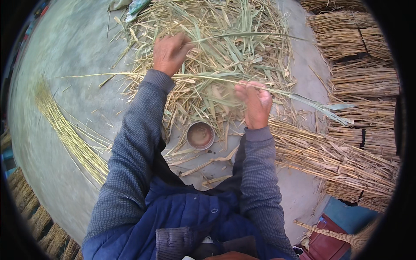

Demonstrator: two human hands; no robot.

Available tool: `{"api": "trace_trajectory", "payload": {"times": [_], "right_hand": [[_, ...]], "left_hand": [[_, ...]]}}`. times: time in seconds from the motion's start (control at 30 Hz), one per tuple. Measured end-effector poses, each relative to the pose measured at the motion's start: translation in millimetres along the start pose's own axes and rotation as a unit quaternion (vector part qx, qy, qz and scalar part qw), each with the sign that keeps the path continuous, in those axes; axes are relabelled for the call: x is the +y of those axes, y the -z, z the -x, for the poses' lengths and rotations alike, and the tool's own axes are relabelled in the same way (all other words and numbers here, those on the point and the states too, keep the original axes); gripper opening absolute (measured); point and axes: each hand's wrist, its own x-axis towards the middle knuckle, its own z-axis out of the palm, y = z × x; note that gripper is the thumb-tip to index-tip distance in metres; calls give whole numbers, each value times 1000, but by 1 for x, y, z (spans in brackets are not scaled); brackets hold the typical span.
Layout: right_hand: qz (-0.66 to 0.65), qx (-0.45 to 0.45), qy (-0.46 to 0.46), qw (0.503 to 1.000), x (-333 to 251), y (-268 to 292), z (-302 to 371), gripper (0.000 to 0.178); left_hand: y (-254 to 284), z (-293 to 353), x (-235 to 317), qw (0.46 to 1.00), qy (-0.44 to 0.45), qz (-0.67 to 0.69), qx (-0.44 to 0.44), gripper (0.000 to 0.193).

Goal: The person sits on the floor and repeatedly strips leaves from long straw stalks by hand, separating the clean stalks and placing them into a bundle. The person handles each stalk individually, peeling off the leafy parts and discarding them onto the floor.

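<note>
Past the pile's (pixel 216 58) edges, the right hand's (pixel 258 106) stalk (pixel 208 78) overhangs open floor (pixel 73 52).

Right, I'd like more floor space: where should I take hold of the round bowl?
Take the bowl by its near rim, probably from above on your side: it sits upright, open top facing up, and the leaf heap crowds its far edge.

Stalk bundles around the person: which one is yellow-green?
The thin-stalked bundle just left of the left sleeve. Its stalks are yellow-green, while the right-side bundles and lower-left bundles look tan or brown.
</note>
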Motion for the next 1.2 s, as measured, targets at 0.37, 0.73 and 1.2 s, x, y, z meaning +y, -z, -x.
{"api": "trace_trajectory", "payload": {"times": [0.37,0.73,1.2], "right_hand": [[-19,-11,-39,999,1,-8,2,31],[-28,-22,-28,999,-1,-8,2,26],[24,14,-21,999,2,1,1,25]], "left_hand": [[-26,17,10,948,-98,158,-258,21],[-28,28,33,927,-53,235,-286,26],[-4,2,2,930,161,324,-59,22]]}}
